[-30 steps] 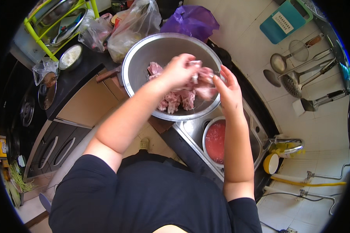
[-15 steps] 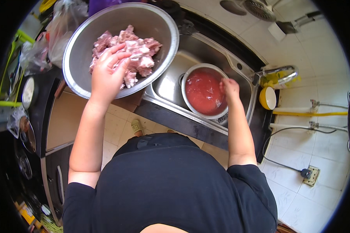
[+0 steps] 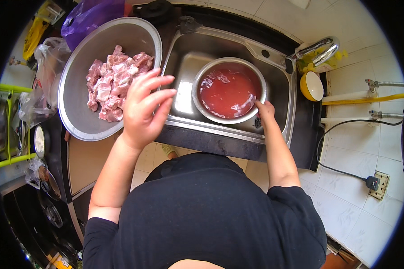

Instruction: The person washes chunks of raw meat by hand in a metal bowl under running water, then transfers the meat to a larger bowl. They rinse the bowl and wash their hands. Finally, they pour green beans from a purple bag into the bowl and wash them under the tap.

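Observation:
A large steel bowl [image 3: 78, 121] holds several pink raw meat chunks [image 3: 112, 83] on the counter at left. My left hand [image 3: 143, 107] hovers open, fingers spread, over that bowl's right rim and the sink's left edge, holding nothing. In the steel sink [image 3: 280, 85] sits a smaller steel bowl [image 3: 202, 110] full of reddish water [image 3: 229, 92]. My right hand [image 3: 265, 110] grips this bowl's near right rim.
A chrome tap [image 3: 318, 47] curves over the sink's right corner, with a yellow bowl [image 3: 312, 86] beside it. Plastic bags [image 3: 47, 58] and a purple bag [image 3: 92, 15] lie behind the big bowl. A green rack [image 3: 9, 116] stands far left. A cable runs to a wall socket [image 3: 379, 184].
My left hand has come out of the meat and lifted toward the sink. My right hand left the meat earlier and now holds the red-water bowl's rim. The view has swung right.

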A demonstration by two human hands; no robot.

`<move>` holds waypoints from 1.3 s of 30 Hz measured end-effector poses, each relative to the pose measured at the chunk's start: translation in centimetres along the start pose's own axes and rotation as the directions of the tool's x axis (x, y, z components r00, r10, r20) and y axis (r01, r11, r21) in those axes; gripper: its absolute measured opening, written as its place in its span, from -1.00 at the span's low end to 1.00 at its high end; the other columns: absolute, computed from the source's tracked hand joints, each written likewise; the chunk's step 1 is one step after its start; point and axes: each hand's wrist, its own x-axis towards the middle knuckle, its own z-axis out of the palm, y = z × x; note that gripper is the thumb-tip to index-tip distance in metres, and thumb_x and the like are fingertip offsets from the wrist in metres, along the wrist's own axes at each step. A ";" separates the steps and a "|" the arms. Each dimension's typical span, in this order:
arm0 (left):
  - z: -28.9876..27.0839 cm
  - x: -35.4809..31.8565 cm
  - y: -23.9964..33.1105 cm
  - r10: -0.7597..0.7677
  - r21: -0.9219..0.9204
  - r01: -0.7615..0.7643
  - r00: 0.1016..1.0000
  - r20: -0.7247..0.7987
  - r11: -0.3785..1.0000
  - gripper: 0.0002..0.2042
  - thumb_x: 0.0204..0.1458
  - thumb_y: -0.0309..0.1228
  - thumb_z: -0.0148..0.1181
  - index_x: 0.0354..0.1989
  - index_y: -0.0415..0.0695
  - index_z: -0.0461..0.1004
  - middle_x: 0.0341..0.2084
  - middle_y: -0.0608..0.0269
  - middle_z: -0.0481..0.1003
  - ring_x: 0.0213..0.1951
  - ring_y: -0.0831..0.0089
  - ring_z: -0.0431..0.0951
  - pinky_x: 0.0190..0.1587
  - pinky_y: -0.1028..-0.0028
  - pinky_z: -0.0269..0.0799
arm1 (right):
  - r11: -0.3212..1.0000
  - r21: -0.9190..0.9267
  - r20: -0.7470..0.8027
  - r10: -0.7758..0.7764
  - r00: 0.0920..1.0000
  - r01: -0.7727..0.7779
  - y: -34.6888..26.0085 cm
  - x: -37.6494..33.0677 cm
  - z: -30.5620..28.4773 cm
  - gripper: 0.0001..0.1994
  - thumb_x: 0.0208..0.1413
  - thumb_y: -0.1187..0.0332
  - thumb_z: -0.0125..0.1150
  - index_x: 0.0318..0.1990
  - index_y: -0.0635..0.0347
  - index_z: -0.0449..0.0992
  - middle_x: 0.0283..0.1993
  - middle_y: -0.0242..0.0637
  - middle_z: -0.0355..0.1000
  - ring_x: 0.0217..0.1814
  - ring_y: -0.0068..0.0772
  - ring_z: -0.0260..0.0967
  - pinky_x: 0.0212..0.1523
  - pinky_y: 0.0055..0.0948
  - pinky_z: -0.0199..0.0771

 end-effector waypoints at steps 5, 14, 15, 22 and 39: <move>2.7 -0.4 0.8 0.063 -0.219 -0.025 0.984 0.169 0.975 -0.82 -0.22 -0.62 0.14 -0.36 -0.20 0.47 -0.25 0.12 0.45 -0.07 0.10 0.38 -0.04 0.26 0.29 | 0.959 0.233 -0.012 -0.161 0.987 0.160 -4.0 -1.1 3.6 -0.96 -0.18 0.43 0.10 -0.52 0.16 0.40 -0.66 -0.47 0.26 -0.69 -0.62 0.11 -0.68 -0.58 0.06; 7.0 -7.2 -3.0 -0.257 -0.282 0.371 0.893 0.369 0.885 -0.90 -0.11 -0.52 0.14 -0.38 -0.16 0.48 -0.23 0.21 0.44 -0.07 0.22 0.38 -0.01 0.32 0.26 | 0.808 -0.363 0.032 -0.487 0.873 0.464 -9.9 -4.6 6.6 -0.83 -0.23 0.41 0.03 -0.70 0.25 0.23 -0.70 -0.22 0.18 -0.65 -0.46 0.13 -0.59 -0.40 0.12; 7.2 -7.6 -3.4 -0.260 -0.287 0.376 0.892 0.370 0.881 -0.92 -0.10 -0.51 0.13 -0.39 -0.16 0.49 -0.23 0.21 0.44 -0.08 0.23 0.38 -0.02 0.33 0.26 | 0.695 -0.470 0.080 -0.580 0.810 0.544 -10.0 -5.1 6.1 -0.78 -0.23 0.35 0.05 -0.69 0.26 0.20 -0.68 -0.06 0.14 -0.65 -0.21 0.13 -0.58 -0.30 0.12; 7.8 -8.5 -4.1 -0.347 -0.303 0.476 0.852 0.392 0.826 -0.92 -0.09 -0.50 0.13 -0.40 -0.17 0.48 -0.23 0.19 0.45 -0.11 0.23 0.41 -0.06 0.35 0.29 | 0.231 -0.554 0.384 -0.781 0.492 0.800 -12.1 -9.2 4.1 -0.76 -0.24 0.40 0.11 -0.73 0.22 0.18 -0.68 -0.11 0.19 -0.61 -0.04 0.20 -0.60 -0.21 0.17; 7.8 -10.9 -4.6 -0.419 -0.272 0.542 0.815 0.401 0.795 -0.90 -0.08 -0.46 0.12 -0.40 -0.20 0.48 -0.25 0.19 0.45 -0.14 0.26 0.42 -0.10 0.37 0.31 | 0.859 -0.043 -0.232 -0.505 0.832 0.509 -7.4 -5.7 0.6 -0.70 -0.09 0.45 0.09 -0.72 0.15 0.10 -0.69 -0.58 0.02 -0.60 -0.73 -0.08 -0.62 -0.59 -0.04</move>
